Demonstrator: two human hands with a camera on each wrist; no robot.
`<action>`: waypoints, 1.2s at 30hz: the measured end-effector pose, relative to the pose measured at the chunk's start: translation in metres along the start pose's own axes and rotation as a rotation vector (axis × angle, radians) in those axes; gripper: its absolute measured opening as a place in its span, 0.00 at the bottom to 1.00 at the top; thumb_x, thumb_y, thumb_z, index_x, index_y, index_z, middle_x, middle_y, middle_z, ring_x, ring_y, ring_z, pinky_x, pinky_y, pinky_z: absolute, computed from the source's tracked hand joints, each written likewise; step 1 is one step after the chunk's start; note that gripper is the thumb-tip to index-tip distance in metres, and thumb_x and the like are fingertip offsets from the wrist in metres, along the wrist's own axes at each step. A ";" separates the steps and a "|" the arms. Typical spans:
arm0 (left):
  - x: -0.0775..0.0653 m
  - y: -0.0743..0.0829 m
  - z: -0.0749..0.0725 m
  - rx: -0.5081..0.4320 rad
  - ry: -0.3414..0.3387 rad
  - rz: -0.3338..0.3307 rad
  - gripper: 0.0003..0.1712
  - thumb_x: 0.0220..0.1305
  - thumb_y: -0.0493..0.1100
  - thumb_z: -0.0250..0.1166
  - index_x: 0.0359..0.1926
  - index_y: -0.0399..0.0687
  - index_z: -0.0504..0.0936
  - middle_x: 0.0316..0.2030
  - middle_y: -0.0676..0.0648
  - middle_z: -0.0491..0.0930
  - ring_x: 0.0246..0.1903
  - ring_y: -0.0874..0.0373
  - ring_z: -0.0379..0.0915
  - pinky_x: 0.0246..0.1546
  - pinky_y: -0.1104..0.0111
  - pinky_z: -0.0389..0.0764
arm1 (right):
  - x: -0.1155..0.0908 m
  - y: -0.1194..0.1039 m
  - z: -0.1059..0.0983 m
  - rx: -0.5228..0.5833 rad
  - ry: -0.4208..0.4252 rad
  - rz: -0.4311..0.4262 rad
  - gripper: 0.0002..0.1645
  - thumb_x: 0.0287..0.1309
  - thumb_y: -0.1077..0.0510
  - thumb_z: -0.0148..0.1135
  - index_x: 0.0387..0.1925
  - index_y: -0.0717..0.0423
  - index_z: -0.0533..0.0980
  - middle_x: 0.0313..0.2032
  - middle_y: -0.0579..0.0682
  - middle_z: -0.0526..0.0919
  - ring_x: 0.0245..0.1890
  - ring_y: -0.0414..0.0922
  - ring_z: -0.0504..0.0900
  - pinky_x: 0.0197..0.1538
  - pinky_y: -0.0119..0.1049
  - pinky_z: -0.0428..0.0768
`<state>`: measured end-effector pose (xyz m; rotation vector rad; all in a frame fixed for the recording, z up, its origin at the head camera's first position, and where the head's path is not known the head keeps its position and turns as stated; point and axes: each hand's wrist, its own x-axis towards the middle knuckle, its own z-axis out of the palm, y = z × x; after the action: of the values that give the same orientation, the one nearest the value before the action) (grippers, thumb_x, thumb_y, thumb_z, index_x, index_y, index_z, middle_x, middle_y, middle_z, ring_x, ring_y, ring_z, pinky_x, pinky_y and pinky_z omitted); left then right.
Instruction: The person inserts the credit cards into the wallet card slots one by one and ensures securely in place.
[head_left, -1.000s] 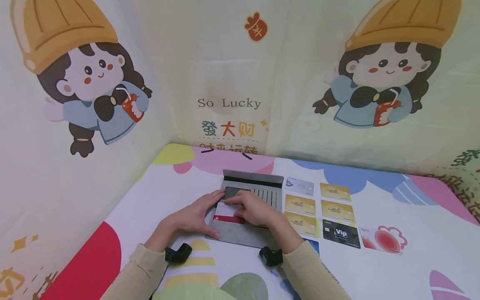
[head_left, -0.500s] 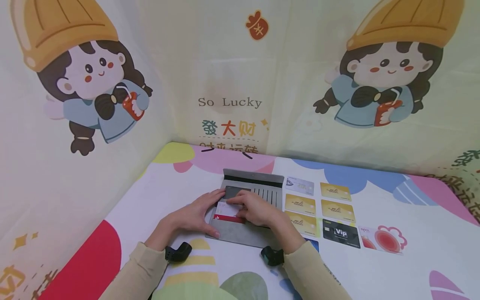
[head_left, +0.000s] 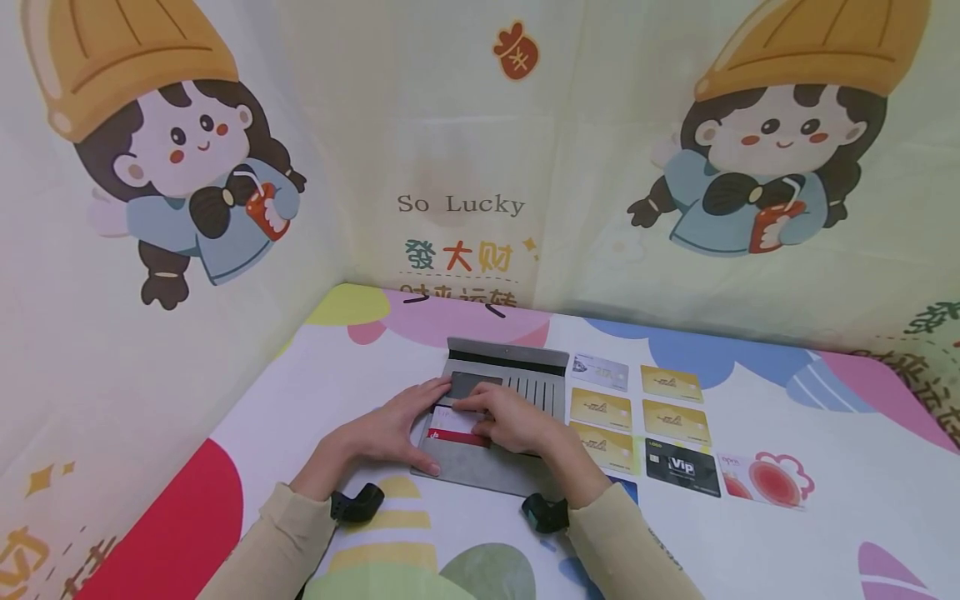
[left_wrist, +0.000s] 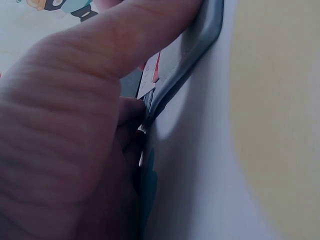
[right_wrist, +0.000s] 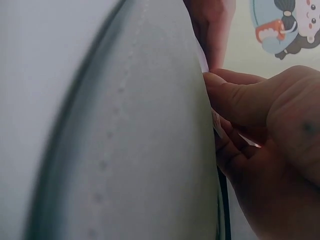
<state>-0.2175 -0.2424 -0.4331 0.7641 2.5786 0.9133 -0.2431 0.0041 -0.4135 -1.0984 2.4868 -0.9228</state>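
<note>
A grey card wallet [head_left: 487,471] lies unfolded on the table, with a dark card [head_left: 476,384] near its upper left part. My left hand [head_left: 378,433] holds the wallet's left side, its thumb on the lower left corner and the fingers along the upper left edge. In the left wrist view, that thumb [left_wrist: 140,37] lies across the wallet's rim. Over the wallet, my right hand [head_left: 517,422] pinches a white card with a red band [head_left: 450,422], index finger at its upper edge. The right wrist view shows the wallet's stitched cover [right_wrist: 140,110] hiding most of this card.
Right of the wallet lie several gold cards [head_left: 600,408], a silver card [head_left: 600,372], a black VIP card [head_left: 682,467] and a pink-and-red card [head_left: 763,479]. A blue card [head_left: 627,492] is partly hidden by the right forearm. A printed curtain [head_left: 450,150] stands behind the table.
Both hands stay nearly in place. The white card with the red band has shifted very slightly under the right fingers, and a thin dark line shows at its upper edge.
</note>
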 end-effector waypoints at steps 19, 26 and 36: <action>0.000 -0.002 0.000 0.008 0.001 0.004 0.67 0.47 0.63 0.79 0.80 0.47 0.51 0.79 0.49 0.46 0.76 0.46 0.41 0.72 0.44 0.51 | 0.002 -0.003 -0.001 0.000 0.003 0.010 0.21 0.63 0.69 0.64 0.57 0.55 0.83 0.47 0.45 0.82 0.45 0.41 0.77 0.53 0.36 0.79; 0.000 -0.002 0.000 0.006 0.001 0.012 0.68 0.47 0.63 0.79 0.80 0.45 0.52 0.79 0.49 0.46 0.76 0.47 0.41 0.72 0.45 0.51 | 0.001 -0.003 0.000 0.018 0.009 0.022 0.20 0.64 0.69 0.64 0.56 0.56 0.83 0.47 0.45 0.83 0.44 0.41 0.77 0.51 0.35 0.79; 0.000 -0.002 0.000 0.007 0.004 0.011 0.68 0.46 0.63 0.79 0.80 0.46 0.52 0.79 0.50 0.46 0.76 0.47 0.41 0.72 0.45 0.51 | 0.001 -0.005 0.000 0.000 -0.006 0.008 0.20 0.64 0.70 0.63 0.56 0.55 0.83 0.46 0.45 0.82 0.42 0.41 0.77 0.50 0.34 0.79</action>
<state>-0.2180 -0.2441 -0.4344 0.7792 2.5852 0.9105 -0.2412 0.0003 -0.4106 -1.0890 2.4844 -0.9163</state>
